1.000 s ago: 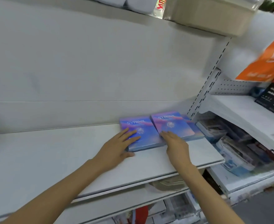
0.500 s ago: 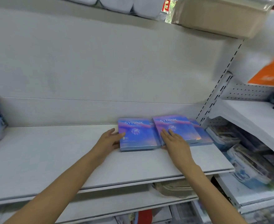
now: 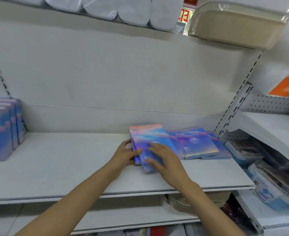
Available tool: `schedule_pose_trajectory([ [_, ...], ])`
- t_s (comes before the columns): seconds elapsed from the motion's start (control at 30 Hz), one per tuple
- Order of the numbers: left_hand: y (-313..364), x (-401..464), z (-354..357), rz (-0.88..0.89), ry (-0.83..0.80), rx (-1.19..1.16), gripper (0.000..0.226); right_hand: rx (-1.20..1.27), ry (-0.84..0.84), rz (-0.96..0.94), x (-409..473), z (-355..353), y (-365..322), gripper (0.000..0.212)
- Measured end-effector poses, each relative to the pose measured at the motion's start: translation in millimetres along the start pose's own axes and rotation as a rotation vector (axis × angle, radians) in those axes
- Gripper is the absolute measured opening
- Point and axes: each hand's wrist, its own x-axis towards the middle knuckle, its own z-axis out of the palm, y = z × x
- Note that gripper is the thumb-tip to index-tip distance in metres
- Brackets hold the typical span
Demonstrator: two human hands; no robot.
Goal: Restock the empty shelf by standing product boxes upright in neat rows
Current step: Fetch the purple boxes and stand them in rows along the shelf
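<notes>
A blue-and-pink SYRINX box (image 3: 150, 138) is tilted up off the white shelf (image 3: 63, 167), its far end raised. My left hand (image 3: 125, 153) grips its left edge, thumb on the front face. My right hand (image 3: 165, 159) lies on its face with fingers spread and the thumb under the near end. Just right of it, more of the same boxes (image 3: 197, 143) lie flat in an overlapping pile by the shelf's right upright. Several identical boxes (image 3: 2, 128) stand upright in a row at the far left end of the shelf.
Above hangs another shelf carrying white wrapped packs (image 3: 116, 9) and a beige wrapped box (image 3: 235, 26). The neighbouring bay on the right holds packaged goods (image 3: 273, 181) and an orange pack (image 3: 288, 86). A lower shelf (image 3: 131, 213) sits beneath.
The left-hand flat box has been lifted at its far end and pulled toward me. My right hand moved from the right box onto this one. The camera swung left, showing the upright boxes.
</notes>
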Motion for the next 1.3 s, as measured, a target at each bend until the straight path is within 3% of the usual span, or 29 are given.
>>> schedule_pose_trajectory([
  [0.1,0.9,-12.3,-6.6,0.057,-0.02,-0.029,0.079,0.145,0.174,0.163,9.6,-13.0,1.3,0.071],
  [0.17,2.4,-23.5,-10.9,0.107,-0.019,0.006,0.077,0.235,0.228,0.305,17.5,-18.2,4.0,0.08],
  [0.23,4.8,-37.5,-16.3,0.155,0.007,0.014,0.07,0.401,0.234,0.393,26.9,-20.4,4.7,0.074],
  [0.33,10.4,-60.4,-29.9,0.227,0.098,0.024,0.065,0.683,0.128,0.353,37.0,-15.2,-4.6,0.035],
  [0.47,17.9,-92.8,-56.5,0.301,0.273,0.068,0.042,0.863,0.082,0.282,47.4,0.5,-33.1,0.025],
  [0.83,20.6,-204.0,-153.6,0.463,0.696,-0.004,0.014,0.972,-0.063,0.123,52.1,54.5,-147.8,0.026],
  [1.3,41.2,-331.2,-330.5,0.484,0.938,-0.067,0.01,1.059,-0.069,0.124,32.5,149.3,-312.0,0.03],
])
